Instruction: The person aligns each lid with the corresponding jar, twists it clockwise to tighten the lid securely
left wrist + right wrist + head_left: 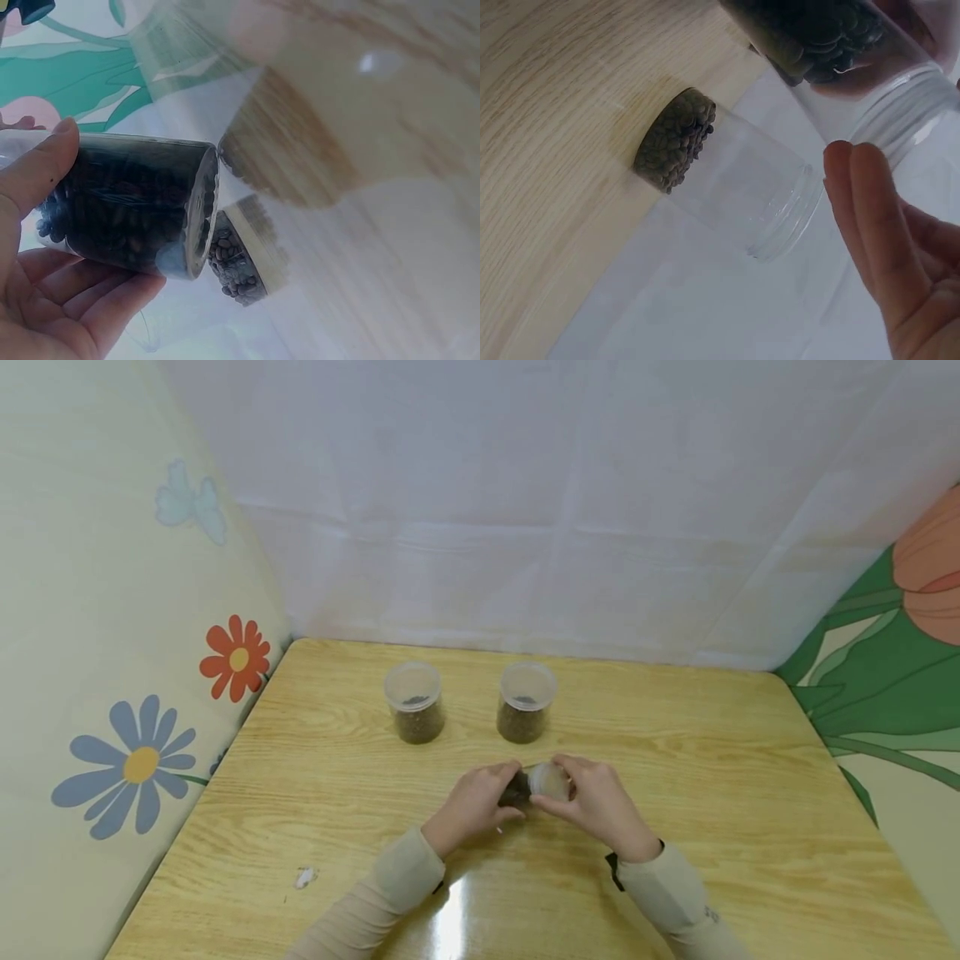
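Both hands hold one clear jar (135,202) of dark beans, tilted onto its side above the table. My left hand (472,802) grips the bean-filled body, thumb on one side and fingers beneath in the left wrist view. Around the whitish mouth end (549,782) curl the thumb and fingers of my right hand (600,797). In the right wrist view, two fingertips (870,161) touch near the threaded rim. Whether a lid sits on that end I cannot tell. Two similar jars stand behind, a left one (417,718) and a right one (522,718), each partly filled with beans.
The wood-grain table (337,777) reaches back to a white cloth backdrop (480,527). Floral panels border the left and right sides. A small white patch (305,877) lies at the table's front left, and light glares near the front edge.
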Demonstrator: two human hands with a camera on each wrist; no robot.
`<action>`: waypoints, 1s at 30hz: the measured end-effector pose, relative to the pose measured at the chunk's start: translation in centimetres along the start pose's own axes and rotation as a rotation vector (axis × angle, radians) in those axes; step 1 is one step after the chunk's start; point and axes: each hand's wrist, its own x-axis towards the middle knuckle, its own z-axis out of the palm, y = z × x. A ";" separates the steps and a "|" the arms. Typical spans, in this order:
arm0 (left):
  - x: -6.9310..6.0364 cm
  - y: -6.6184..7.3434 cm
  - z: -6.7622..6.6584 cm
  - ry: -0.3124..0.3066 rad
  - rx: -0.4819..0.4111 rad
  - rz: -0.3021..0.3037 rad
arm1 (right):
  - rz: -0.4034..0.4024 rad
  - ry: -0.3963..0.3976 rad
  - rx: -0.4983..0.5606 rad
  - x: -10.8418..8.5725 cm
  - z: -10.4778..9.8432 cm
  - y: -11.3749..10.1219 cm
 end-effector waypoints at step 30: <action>-0.1 0.0 -0.1 -0.004 -0.006 0.003 | -0.253 -0.034 -0.055 -0.2 -0.4 0.7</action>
